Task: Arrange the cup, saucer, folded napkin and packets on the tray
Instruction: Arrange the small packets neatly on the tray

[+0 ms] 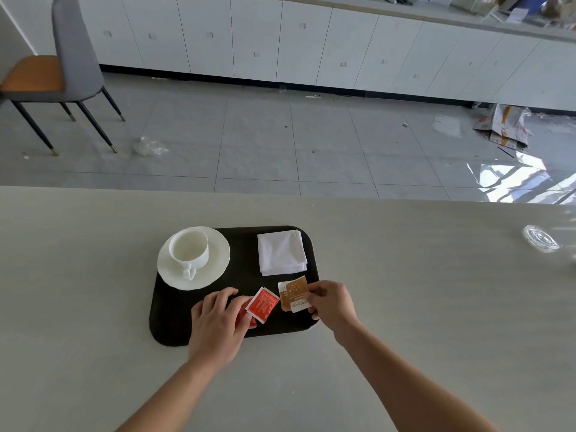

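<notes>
office pantry | white cabinets (311,42) | tiled floor (265,145) | chair (62,67)

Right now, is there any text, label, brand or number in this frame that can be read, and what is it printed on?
None can be quoted.
Brown packet: pale print and a white strip with characters, too blurred to read.
Red packet: fine white print, too small to read.
Second red packet: mostly hidden under the left hand.
Crumpled cardboard on the floor: reddish markings, illegible.
</notes>
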`<move>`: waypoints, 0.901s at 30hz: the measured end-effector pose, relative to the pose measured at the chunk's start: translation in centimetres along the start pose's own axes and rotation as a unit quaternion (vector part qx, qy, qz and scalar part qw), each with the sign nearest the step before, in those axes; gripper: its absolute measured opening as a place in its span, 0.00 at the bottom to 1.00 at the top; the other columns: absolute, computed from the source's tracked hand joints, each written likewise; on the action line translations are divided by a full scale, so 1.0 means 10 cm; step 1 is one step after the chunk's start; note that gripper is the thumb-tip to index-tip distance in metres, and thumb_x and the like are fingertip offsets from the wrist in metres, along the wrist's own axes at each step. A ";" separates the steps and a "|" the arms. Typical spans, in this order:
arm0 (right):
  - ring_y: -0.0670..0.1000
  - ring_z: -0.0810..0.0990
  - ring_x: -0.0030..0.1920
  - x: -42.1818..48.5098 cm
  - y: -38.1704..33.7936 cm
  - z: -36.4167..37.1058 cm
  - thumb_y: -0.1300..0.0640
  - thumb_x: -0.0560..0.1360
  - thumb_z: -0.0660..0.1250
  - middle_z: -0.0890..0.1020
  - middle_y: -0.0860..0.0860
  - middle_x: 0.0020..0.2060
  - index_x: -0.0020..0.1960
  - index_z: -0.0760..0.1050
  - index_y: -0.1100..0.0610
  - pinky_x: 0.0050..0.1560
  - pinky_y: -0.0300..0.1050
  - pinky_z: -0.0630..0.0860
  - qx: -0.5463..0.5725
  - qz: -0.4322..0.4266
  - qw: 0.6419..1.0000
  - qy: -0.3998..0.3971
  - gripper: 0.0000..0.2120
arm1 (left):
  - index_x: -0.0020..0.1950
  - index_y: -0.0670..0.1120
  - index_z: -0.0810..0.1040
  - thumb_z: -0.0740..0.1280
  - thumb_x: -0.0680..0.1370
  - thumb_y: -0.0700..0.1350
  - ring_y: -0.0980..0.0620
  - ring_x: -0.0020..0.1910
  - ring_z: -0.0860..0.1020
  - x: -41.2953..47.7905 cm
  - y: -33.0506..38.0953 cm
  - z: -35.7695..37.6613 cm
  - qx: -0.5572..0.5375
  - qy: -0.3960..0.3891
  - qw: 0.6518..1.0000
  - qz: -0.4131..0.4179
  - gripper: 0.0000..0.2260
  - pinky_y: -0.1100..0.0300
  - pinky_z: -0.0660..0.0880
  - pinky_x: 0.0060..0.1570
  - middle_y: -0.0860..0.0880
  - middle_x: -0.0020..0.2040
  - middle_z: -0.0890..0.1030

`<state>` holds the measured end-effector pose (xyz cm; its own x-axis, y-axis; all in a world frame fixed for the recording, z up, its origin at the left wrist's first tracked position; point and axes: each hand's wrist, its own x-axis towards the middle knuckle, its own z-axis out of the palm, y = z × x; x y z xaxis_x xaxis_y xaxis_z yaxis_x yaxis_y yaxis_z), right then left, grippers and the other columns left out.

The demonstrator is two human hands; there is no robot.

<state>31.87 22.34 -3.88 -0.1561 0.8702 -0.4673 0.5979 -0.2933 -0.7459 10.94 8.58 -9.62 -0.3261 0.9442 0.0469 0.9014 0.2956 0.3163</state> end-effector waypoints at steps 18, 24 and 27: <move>0.55 0.77 0.55 0.22 -0.22 0.08 0.63 0.74 0.70 0.81 0.51 0.53 0.60 0.80 0.53 0.46 0.46 0.75 -0.352 -0.295 0.888 -0.001 0.15 | 0.61 0.58 0.76 0.65 0.76 0.59 0.50 0.64 0.71 0.01 0.06 -0.08 -0.022 -0.017 0.999 -0.022 0.15 0.48 0.68 0.62 0.54 0.64 0.74; 0.51 0.75 0.40 0.14 -0.10 0.14 0.39 0.71 0.70 0.79 0.48 0.45 0.50 0.77 0.51 0.35 0.44 0.69 -0.388 -0.180 0.904 0.005 0.17 | 0.61 0.59 0.75 0.65 0.75 0.60 0.51 0.64 0.71 0.01 0.08 -0.08 -0.032 -0.016 0.999 -0.021 0.15 0.48 0.68 0.61 0.54 0.63 0.74; 0.53 0.78 0.45 0.14 -0.14 0.22 0.43 0.70 0.71 0.78 0.48 0.46 0.51 0.76 0.51 0.37 0.45 0.72 -0.393 -0.193 0.899 -0.006 0.16 | 0.61 0.59 0.75 0.64 0.76 0.61 0.51 0.64 0.71 0.00 0.09 -0.11 -0.035 -0.017 0.999 -0.019 0.15 0.48 0.68 0.61 0.55 0.63 0.74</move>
<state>29.09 23.12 -4.53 -0.4763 0.8415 -0.2549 0.8680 0.4035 -0.2894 11.40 8.72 -8.30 -0.3495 0.9369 0.0013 0.8660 0.3225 0.3823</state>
